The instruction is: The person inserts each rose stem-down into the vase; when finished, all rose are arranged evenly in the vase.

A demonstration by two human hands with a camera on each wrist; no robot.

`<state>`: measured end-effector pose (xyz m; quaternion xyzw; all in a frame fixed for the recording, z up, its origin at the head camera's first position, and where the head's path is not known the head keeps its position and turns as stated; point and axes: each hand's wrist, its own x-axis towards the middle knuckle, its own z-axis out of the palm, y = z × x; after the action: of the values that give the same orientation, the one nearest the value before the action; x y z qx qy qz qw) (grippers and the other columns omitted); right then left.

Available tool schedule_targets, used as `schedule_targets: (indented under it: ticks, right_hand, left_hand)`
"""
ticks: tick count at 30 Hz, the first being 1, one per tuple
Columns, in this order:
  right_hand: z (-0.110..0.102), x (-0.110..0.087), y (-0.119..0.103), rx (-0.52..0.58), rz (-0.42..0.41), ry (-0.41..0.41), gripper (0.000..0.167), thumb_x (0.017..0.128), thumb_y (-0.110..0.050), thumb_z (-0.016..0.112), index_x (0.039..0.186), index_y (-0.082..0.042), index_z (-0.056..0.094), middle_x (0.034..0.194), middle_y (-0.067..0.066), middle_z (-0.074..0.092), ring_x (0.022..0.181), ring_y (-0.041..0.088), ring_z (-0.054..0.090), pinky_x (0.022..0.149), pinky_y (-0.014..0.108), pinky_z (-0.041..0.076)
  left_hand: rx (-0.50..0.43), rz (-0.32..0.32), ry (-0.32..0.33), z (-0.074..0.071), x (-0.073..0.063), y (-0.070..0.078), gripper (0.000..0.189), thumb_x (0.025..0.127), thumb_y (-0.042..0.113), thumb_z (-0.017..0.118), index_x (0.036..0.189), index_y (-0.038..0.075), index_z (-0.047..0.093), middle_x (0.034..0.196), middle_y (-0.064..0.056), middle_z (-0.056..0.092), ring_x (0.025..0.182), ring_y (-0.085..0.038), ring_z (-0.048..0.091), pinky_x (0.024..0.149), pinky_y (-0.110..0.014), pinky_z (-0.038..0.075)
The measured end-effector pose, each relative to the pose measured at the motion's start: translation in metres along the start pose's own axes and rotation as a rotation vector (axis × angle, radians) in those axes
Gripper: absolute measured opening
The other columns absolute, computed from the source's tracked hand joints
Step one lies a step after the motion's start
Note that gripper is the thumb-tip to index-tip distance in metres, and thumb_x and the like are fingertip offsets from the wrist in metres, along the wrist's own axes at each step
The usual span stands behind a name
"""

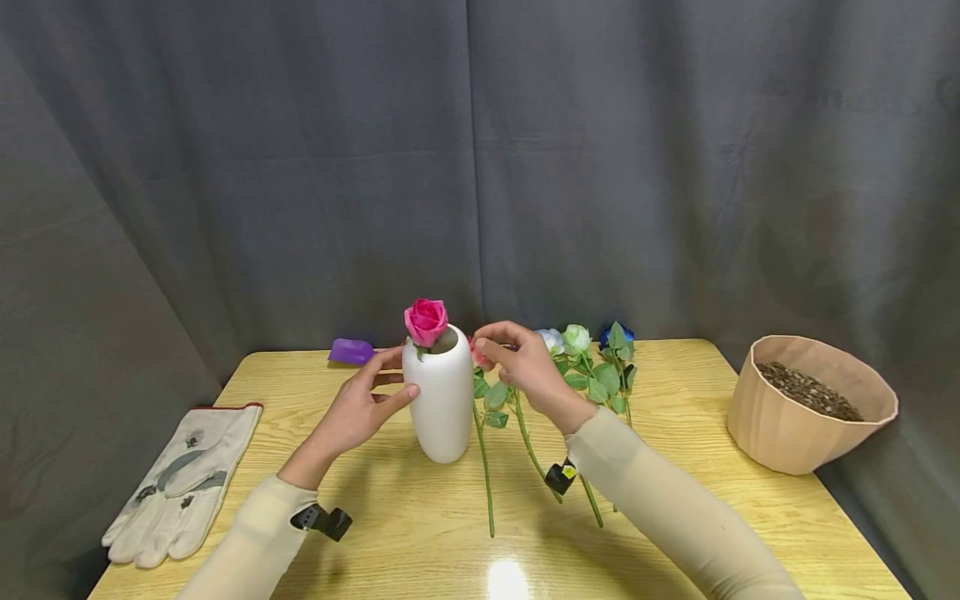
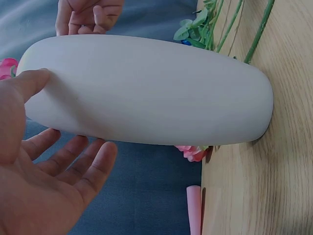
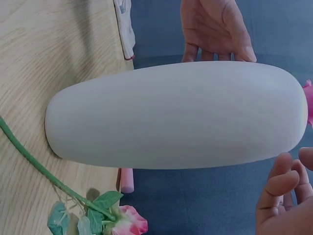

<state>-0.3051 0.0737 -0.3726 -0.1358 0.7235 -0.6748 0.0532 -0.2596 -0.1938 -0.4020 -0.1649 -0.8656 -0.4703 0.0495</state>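
Note:
A tall white vase stands upright on the table with one bright pink rose in its mouth, the bloom just above the rim. My left hand holds the vase's upper left side; its thumb lies on the near face and the other fingers reach behind. At the upper right side is my right hand, fingers loosely bent and nothing between them, a fingertip right at the vase wall in the right wrist view. Below that hand lies a pink-and-white rose, partly hidden by it in the head view.
Right of the vase lie more stems, with a pale blue-white rose, a pale green rose and a dark blue rose. A purple scoop lies behind left, gloves far left. A peach pot with soil stands right.

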Motion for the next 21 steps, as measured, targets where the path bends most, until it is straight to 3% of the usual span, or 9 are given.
schedule_targets:
  ticks: [13, 21]
  right_hand:
    - [-0.018, -0.003, 0.004, -0.042, 0.004, 0.007, 0.027, 0.096, -0.032, 0.068, 0.116, -0.014, 0.067, 0.099, -0.001, 0.069, 0.078, 0.018, 0.062, 0.058, 0.027, 0.045]
    - [-0.033, -0.007, 0.007, -0.072, 0.026, 0.0, 0.027, 0.098, -0.031, 0.065, 0.118, -0.013, 0.065, 0.113, 0.008, 0.068, 0.081, 0.019, 0.063, 0.059, 0.026, 0.046]
  left_hand:
    - [0.012, -0.019, 0.003, -0.001, 0.0, 0.003, 0.071, 0.094, 0.042, 0.068, 0.153, 0.019, 0.035, 0.145, -0.014, 0.052, 0.13, -0.038, 0.057, 0.101, -0.054, 0.051]
    - [0.008, -0.017, 0.001, 0.0, 0.001, 0.001, 0.071, 0.094, 0.043, 0.068, 0.153, 0.02, 0.035, 0.144, -0.014, 0.053, 0.129, -0.038, 0.057, 0.101, -0.055, 0.051]
